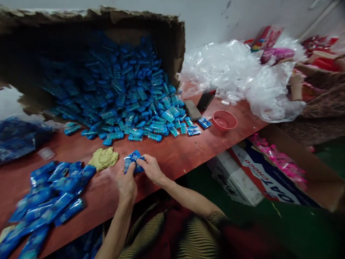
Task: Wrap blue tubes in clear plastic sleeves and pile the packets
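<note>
Pinching blue packet (132, 160), left hand (127, 183) and right hand (151, 168) nearly closed

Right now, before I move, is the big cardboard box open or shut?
Open: the box's ragged mouth faces the person, and blue packets spill out onto the red table.

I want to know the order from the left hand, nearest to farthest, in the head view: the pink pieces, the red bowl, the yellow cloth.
From the left hand:
1. Yellow cloth, on the table, just to its left.
2. Red bowl, on the table, to the right, past the right hand.
3. Pink pieces, in a carton far right, lower than the table.
</note>
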A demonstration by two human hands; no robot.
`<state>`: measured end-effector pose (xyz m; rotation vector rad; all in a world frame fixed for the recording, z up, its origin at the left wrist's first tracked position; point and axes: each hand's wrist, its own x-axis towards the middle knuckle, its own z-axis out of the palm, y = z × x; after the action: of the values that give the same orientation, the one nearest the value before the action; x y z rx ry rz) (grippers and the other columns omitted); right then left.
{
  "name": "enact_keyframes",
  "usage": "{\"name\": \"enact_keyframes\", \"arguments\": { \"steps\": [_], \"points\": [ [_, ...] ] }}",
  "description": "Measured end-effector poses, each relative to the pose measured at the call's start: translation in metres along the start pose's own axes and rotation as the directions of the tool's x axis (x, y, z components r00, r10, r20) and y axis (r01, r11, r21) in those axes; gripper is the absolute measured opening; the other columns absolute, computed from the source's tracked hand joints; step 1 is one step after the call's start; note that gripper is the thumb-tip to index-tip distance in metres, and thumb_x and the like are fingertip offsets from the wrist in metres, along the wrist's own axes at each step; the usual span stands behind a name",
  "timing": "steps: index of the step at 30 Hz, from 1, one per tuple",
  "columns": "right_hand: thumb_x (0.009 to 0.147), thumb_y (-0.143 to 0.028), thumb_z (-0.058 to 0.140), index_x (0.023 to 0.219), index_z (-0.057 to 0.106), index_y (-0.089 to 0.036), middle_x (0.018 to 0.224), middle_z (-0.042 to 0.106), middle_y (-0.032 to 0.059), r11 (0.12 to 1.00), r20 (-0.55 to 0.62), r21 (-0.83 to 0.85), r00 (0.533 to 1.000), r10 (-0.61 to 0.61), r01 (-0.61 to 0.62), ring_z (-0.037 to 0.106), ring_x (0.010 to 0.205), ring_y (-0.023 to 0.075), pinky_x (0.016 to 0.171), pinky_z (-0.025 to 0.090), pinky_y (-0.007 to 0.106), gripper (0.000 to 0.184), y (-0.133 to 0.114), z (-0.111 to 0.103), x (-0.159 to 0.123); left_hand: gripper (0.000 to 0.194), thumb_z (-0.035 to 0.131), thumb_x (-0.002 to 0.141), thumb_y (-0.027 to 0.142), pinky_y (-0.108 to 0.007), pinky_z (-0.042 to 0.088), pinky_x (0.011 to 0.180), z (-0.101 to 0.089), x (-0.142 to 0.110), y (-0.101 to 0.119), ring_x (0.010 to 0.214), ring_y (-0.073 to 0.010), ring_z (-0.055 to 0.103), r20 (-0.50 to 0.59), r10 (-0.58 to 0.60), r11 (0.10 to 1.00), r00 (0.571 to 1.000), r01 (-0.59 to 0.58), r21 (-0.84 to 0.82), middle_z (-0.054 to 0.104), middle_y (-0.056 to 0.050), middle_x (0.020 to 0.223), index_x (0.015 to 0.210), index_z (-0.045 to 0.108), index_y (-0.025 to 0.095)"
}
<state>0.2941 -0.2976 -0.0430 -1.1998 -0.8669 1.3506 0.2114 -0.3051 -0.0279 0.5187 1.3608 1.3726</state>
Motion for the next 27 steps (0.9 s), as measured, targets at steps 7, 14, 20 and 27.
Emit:
{"name": "enact_keyframes", "arguments": {
  "steps": [7,14,20,27],
  "points": [
    [0.079,-0.044,0.050,0.066,0.046,-0.020,0.051,0.046,-0.0072,0.993,-0.064,0.019,0.991,0.120,-0.119,0.045,0.041,0.0080,0.036,0.036,0.019,0.028,0.006,0.004,0.000,0.024,0.074,0.057,0.028,-0.020,0.038,0.042,0.012,-0.002,-0.006,0.042,-0.0069,0.047,-0.003,-0.143,0.984,0.990,0.142,-0.106,0.055,0.005,0.052,0.064,0.056,0.014],
    [0.078,-0.042,0.053,0.056,0.043,-0.018,0.052,0.039,-0.0075,0.991,-0.060,-0.113,0.995,-0.078,0.071,0.037,0.050,0.0062,0.047,0.032,0.019,0.034,0.006,-0.008,-0.001,0.037,0.081,0.048,0.028,-0.019,0.041,0.042,-0.010,-0.001,0.002,0.048,-0.0101,0.054,0.255,-0.228,0.970,0.940,0.243,-0.028,0.063,-0.001,0.059,0.078,0.065,0.011],
    [0.085,-0.046,0.042,0.060,0.053,-0.017,0.053,0.047,-0.0038,0.976,0.048,-0.203,0.996,-0.070,0.079,0.045,0.052,0.0096,0.051,0.036,0.022,0.040,0.005,-0.024,0.000,0.036,0.082,0.049,0.029,-0.018,0.043,0.041,-0.016,0.000,-0.008,0.046,-0.0088,0.054,0.233,-0.214,0.965,0.949,0.242,-0.099,0.063,0.000,0.058,0.076,0.065,0.012],
    [0.087,-0.027,0.050,0.107,0.061,-0.015,0.112,0.057,0.0149,0.401,0.119,-0.884,0.946,-0.302,0.240,0.048,0.105,0.0260,0.090,0.037,0.042,0.026,-0.018,-0.057,0.048,0.014,0.071,0.070,0.022,-0.016,0.038,0.034,-0.015,0.004,-0.001,0.043,-0.0086,0.054,0.157,-0.390,0.884,0.907,0.416,-0.212,0.058,0.002,0.054,0.071,0.060,0.014]
  ]
}}
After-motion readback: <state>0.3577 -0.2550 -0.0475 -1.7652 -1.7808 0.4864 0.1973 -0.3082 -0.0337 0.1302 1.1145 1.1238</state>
